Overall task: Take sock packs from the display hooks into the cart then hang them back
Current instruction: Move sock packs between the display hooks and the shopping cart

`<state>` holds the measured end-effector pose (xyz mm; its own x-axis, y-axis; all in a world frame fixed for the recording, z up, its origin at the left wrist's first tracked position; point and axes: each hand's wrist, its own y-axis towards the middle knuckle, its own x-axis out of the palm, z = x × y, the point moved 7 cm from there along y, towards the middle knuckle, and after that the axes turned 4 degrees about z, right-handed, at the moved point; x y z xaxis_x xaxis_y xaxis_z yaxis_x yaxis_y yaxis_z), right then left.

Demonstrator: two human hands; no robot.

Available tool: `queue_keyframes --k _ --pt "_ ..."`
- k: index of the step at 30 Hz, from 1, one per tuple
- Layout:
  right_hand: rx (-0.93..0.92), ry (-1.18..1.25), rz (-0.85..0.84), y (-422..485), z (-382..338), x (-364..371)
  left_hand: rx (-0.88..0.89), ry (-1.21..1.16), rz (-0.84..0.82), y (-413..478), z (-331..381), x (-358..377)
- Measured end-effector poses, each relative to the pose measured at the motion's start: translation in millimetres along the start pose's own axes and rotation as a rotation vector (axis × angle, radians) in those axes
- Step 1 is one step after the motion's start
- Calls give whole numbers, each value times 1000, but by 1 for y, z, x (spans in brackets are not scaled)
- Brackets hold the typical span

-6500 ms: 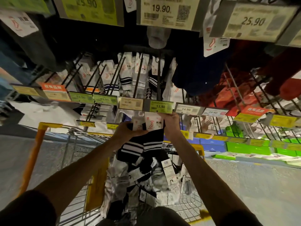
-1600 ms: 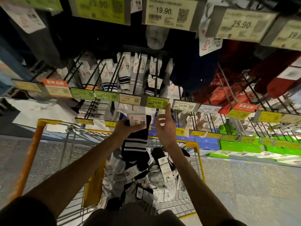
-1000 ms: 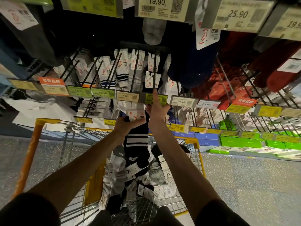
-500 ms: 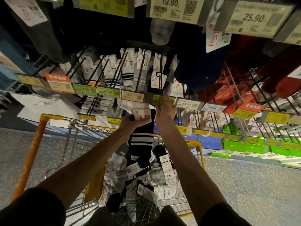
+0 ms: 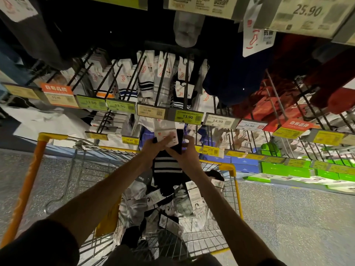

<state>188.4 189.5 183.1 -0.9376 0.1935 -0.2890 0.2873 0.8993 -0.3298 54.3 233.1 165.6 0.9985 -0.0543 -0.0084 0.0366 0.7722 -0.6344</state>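
Sock pack [image 5: 167,166] label partly hidden by left hand [image 5: 153,149], right hand [image 5: 187,153].

- A green price label [image 5: 189,117] reads 13.90, in a row of labels along the rail.
- Just to its right, a pale label [image 5: 219,121] reads 14.90, then a white one [image 5: 250,126] reads 29.90.
- An orange sign [image 5: 56,88] with white characters sits at the left of the row.
- A large price card [image 5: 307,11] at top right reads 25.90.
- Green boxes [image 5: 288,168] and blue boxes [image 5: 244,166] line a low shelf at right.
- The floor [image 5: 297,217] is speckled grey.
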Motion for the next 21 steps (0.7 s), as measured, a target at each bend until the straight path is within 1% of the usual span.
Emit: queue_keyframes --k 2,3,6,9,12,14,15,18,21 --pt "9 -6 26 5 4 -3 -46 21 -8 0 -2 0" --pt "37 46 41 7 9 -5 -79 24 -19 -1 -3 -1" --pt "201 341 78 7 29 -9 -174 8 -100 -4 -1 1" --pt "311 538 61 2 42 -6 -116 17 -147 -1 0 3" --pt "341 699 -3 3 42 -2 -39 56 -87 0 -2 0" --pt "302 736 -74 8 33 1 -35 46 -34 2 -7 -2" --pt "277 721 -81 11 28 0 -35 38 -11 2 -9 -2" --pt "272 665 18 18 24 -9 -10 91 109 -1 -9 -6" --pt "209 621 79 23 17 -16 -26 61 139 0 -10 -11"
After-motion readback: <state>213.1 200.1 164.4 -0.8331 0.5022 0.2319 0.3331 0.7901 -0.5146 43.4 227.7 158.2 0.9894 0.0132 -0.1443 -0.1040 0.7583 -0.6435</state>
